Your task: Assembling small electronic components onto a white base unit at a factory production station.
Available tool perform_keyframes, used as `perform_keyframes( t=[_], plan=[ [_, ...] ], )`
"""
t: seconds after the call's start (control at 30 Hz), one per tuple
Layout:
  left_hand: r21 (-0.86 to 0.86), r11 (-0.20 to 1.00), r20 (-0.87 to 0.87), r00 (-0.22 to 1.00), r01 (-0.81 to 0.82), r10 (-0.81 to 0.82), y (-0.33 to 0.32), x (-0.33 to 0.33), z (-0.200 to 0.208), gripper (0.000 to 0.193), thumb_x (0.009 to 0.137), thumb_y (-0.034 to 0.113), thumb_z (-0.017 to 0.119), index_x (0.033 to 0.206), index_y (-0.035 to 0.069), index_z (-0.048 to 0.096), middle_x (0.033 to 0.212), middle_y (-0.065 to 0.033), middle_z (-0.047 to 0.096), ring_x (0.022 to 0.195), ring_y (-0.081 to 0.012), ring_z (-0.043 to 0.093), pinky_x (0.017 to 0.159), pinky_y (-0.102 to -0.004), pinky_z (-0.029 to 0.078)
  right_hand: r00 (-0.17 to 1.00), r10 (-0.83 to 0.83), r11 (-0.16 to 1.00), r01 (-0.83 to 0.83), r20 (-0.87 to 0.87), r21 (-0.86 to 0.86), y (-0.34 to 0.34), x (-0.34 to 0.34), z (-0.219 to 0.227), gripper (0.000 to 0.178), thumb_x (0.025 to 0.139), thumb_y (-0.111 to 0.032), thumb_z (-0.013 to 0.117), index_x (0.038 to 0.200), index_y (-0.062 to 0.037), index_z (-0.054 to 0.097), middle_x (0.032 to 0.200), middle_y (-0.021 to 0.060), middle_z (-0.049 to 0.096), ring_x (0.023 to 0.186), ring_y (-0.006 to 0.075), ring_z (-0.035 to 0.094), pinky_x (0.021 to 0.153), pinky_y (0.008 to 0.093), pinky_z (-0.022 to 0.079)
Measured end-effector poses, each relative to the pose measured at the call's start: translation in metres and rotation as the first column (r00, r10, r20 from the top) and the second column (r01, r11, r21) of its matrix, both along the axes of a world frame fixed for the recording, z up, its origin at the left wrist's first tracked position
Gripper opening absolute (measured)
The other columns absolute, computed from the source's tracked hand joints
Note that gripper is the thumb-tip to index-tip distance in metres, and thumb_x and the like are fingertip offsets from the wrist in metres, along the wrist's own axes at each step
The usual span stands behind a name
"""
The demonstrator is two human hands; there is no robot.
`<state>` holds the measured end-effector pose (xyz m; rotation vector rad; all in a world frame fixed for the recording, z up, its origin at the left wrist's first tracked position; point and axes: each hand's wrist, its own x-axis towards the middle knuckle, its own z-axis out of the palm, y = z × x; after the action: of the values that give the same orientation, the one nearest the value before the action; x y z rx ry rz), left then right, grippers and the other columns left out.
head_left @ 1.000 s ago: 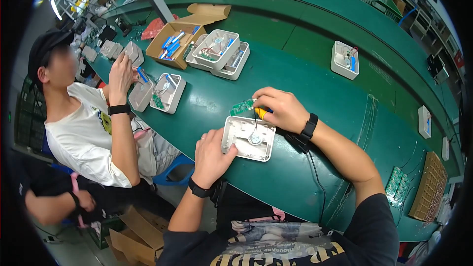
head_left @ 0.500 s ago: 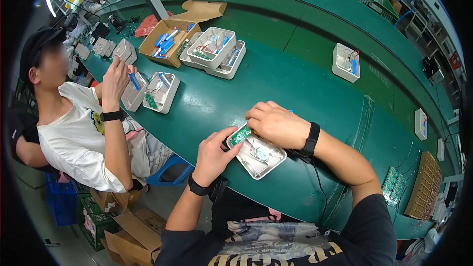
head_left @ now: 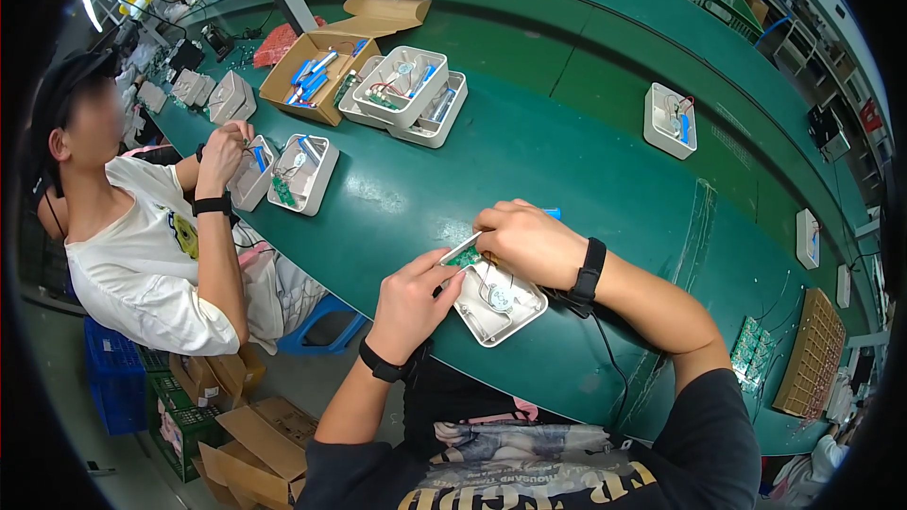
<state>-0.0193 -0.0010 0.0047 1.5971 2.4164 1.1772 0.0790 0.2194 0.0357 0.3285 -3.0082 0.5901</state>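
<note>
Clearly mid-assembly: the left hand pinches the near corner of a white plastic case lying open by the table's near edge, while the right hand, at about 1 o'clock from it, presses a small green circuit board into the case; no lid is on it yet. Bare green tabletop lies at 12 and 3 o'clock; at 10 o'clock a co-worker's trays crowd in

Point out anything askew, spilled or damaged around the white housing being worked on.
Nothing stands out. The white housing sits flat near the green table's edge, the left hand and right hand on a small green board at its rim.
</note>
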Motion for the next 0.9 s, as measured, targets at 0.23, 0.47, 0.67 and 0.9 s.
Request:
perform_keyframes(
  t=[0.23,0.47,0.67,0.9],
  plan=[
    [-0.02,0.999,-0.022,0.999,-0.03,0.029,0.001,0.004,-0.001,0.01,0.089,0.011,0.08,0.093,0.003,0.077,0.106,-0.0115,0.074,0.084,-0.0295,0.073,0.072,-0.0388,0.06,0.996,-0.032,0.999,0.03,0.079,0.027,-0.001,-0.003,-0.003,0.014,0.088,-0.009,0.071,0.1,-0.0043,0.078,0.116,0.0113,0.073,0.112,0.0298,0.068,0.102,0.0436,0.052],
    [-0.02,0.998,-0.042,0.997,-0.058,0.057,-0.006,-0.001,0.001,0.009,0.088,0.008,0.079,0.091,0.0,0.076,0.103,-0.0166,0.074,0.087,-0.0352,0.074,0.077,-0.0408,0.06,1.0,-0.005,0.988,0.006,0.007,-0.157,0.029,-0.004,0.009,0.021,0.088,-0.009,0.07,0.108,-0.0049,0.076,0.114,0.0127,0.072,0.112,0.0321,0.067,0.101,0.0454,0.052],
    [0.012,0.993,-0.086,0.989,-0.12,0.121,-0.014,-0.009,-0.002,0.008,0.088,0.007,0.078,0.09,0.0,0.075,0.098,-0.0163,0.072,0.082,-0.0339,0.072,0.073,-0.0397,0.058,0.997,0.03,0.981,-0.016,0.07,-0.192,0.038,-0.001,0.019,0.024,0.086,-0.011,0.073,0.109,-0.0055,0.076,0.124,0.0116,0.069,0.12,0.0313,0.062,0.101,0.0425,0.05],
    [0.004,0.985,-0.054,0.984,-0.171,0.171,-0.016,-0.006,-0.005,0.008,0.089,0.006,0.077,0.089,-0.001,0.073,0.089,-0.0135,0.067,0.074,-0.0311,0.069,0.067,-0.0394,0.055,0.999,-0.05,0.991,0.049,0.003,0.128,-0.014,0.01,0.018,0.028,0.083,-0.015,0.074,0.109,-0.0058,0.078,0.137,0.0157,0.063,0.132,0.0356,0.053,0.103,0.0465,0.048]
  ],
)
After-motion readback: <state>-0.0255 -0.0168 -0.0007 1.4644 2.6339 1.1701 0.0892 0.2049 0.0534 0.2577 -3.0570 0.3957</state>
